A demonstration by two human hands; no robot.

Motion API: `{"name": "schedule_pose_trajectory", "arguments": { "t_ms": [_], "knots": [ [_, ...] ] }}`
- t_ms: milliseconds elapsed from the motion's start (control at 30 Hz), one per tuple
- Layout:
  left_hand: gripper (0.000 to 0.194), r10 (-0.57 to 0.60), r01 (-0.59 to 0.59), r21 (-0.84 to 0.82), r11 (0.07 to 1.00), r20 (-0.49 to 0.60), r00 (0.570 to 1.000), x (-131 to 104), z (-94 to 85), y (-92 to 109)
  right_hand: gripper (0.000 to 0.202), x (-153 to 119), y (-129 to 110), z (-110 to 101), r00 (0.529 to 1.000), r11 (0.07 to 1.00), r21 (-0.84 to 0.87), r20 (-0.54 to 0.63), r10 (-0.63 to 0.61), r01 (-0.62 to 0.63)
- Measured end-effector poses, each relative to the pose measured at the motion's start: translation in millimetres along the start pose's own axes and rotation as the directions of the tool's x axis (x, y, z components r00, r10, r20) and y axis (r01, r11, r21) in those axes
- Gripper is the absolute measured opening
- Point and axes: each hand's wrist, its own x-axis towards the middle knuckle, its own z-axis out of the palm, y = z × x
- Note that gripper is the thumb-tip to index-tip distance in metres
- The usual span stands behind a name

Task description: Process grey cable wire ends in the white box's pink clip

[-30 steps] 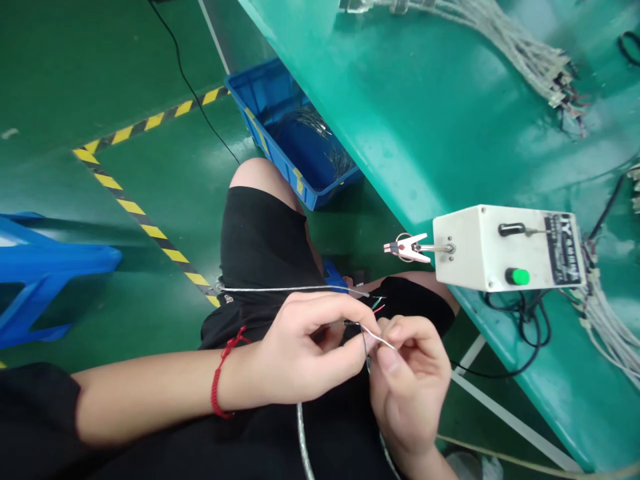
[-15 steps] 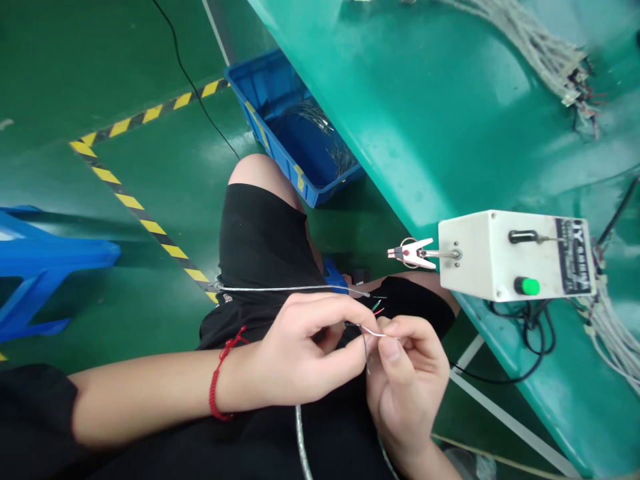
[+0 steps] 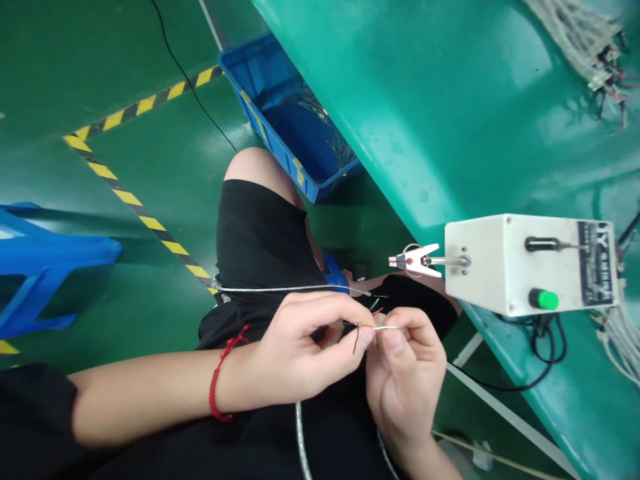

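My left hand (image 3: 300, 353), with a red cord bracelet (image 3: 216, 387) at its wrist, pinches a cable's thin cores between thumb and finger. From that pinch a white wire (image 3: 385, 327) runs to the fingertips of my right hand (image 3: 413, 373), closed on its end. A dark wire (image 3: 356, 339) hangs over the left fingertips. Green and red wire tips (image 3: 375, 307) show just beyond them. Below the left hand a clear-sheathed cable (image 3: 301, 440) trails down over my dark clothing. Another thin grey cable (image 3: 295, 289) lies across my lap.
A white box machine (image 3: 480, 260) with a clip (image 3: 415, 260) and green knob stands at the green table's (image 3: 380, 100) edge. Cable bundles (image 3: 575, 33) lie on the table. A blue crate (image 3: 305, 180) holding cables is on the floor; a blue stool (image 3: 60, 247) stands left.
The white wire between my hands now looks straighter, and the dark wire hangs further left. The view has shifted slightly, so the machine appears further right. Both pinches stay closed.
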Motion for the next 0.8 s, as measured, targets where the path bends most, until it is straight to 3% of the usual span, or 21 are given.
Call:
{"name": "schedule_pose_trajectory", "arguments": {
  "t_ms": [67,167,500,800],
  "knots": [
    [0.005,-0.013,0.013,-0.016,1.000,-0.023,1.000,2,-0.1,-1,0.007,6,-2,3,0.999,0.998,0.049,-0.021,-0.030,0.031],
    [0.005,-0.060,0.056,-0.062,0.996,-0.058,0.997,6,0.2,-3,0.025,16,-6,8,0.997,0.993,0.103,-0.058,-0.051,0.057],
    [0.010,-0.187,0.154,-0.233,0.960,-0.123,0.975,25,-2.4,-5,0.046,38,-14,11,0.987,0.915,0.386,-0.053,0.150,-0.118],
    [0.007,-0.165,0.116,-0.306,0.945,-0.139,0.976,41,-2.9,-8,0.029,49,-19,14,0.986,0.924,0.355,-0.024,0.163,-0.144]
  ]
}}
